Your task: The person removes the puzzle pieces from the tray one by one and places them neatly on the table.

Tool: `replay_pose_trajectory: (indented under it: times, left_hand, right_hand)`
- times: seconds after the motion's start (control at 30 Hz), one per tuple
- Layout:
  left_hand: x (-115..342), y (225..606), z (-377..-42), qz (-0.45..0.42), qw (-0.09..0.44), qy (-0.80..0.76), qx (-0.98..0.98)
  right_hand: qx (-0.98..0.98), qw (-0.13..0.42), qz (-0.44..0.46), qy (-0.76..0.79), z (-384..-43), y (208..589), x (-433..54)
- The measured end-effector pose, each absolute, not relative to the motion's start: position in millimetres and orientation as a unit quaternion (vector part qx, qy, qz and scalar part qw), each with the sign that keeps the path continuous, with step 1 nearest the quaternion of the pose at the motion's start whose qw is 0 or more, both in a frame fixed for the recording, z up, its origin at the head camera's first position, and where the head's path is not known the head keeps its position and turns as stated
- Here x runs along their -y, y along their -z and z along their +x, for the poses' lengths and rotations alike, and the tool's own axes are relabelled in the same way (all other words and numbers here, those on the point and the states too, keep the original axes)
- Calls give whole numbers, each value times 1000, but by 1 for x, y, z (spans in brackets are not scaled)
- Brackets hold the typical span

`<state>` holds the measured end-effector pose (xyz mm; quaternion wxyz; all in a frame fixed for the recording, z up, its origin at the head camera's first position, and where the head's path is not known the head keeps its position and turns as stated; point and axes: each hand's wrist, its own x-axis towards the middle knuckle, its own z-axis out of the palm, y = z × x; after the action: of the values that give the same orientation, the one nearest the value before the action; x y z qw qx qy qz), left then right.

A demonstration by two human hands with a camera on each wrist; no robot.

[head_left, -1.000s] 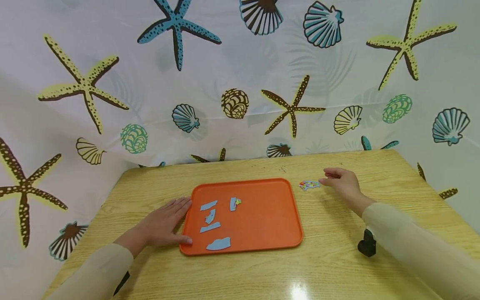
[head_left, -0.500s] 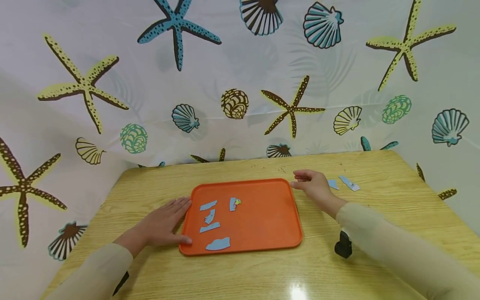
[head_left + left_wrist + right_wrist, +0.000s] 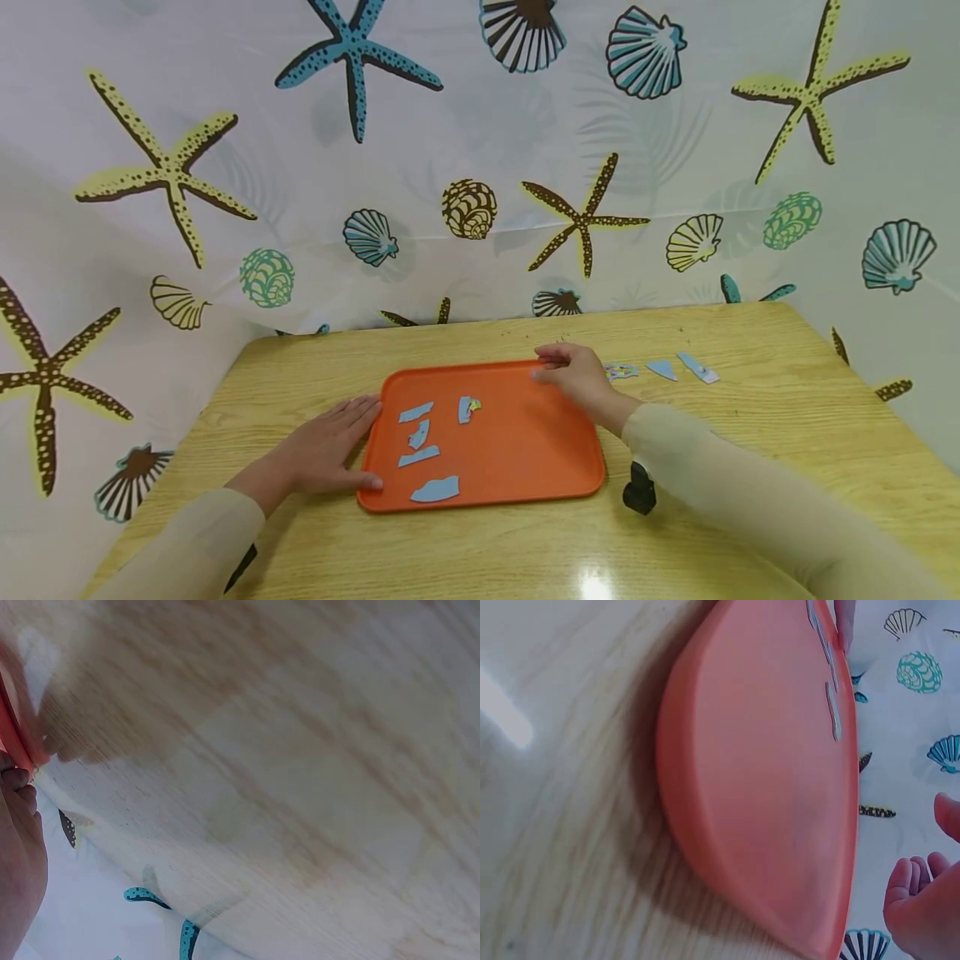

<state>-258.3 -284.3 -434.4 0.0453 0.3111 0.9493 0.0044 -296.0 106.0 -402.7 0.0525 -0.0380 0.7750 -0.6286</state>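
Note:
My left hand [image 3: 326, 446] lies along the left edge of an orange tray [image 3: 525, 450], fingers straight and thumb over its near left corner. On the tray are several flat, irregular light-blue pieces, among them a wavy-edged piece [image 3: 436, 489] and a piece with a yellow patch [image 3: 468, 409]. My right hand [image 3: 581, 379] hovers over the tray's far right corner. In the right wrist view its thumb and loosely bent fingers [image 3: 909, 889] stand apart, with nothing seen between them. Right of that hand lies a multicoloured piece [image 3: 622, 372], partly hidden by it.
On the wooden table [image 3: 480, 550], right of the tray, lie a blue triangular piece [image 3: 662, 370] and a long strip-like piece [image 3: 698, 367]. A white curtain [image 3: 450, 275] printed with starfish and shells hangs behind the table and along its sides.
My right hand has moved left, from beside the multicoloured piece to over the tray's far right corner, uncovering the pieces on the right. My left hand and the pieces have stayed put.

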Motion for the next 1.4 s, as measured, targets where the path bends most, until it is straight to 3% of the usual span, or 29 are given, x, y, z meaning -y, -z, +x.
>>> replay_pose_trajectory:
  times: [0.4, 0.77, 1.4]
  left_hand:
    - [284, 433, -258, 315, 42, -12, -948]
    - [286, 436, -260, 310, 42, -9, -950]
    - [285, 434, -259, 309, 49, -12, -950]
  right_hand:
    - [-807, 122, -104, 569, -286, 412, -59]
    - [-816, 149, -111, 547, -292, 417, -35]
    - [-857, 138, -161, 470, -301, 426, -24]
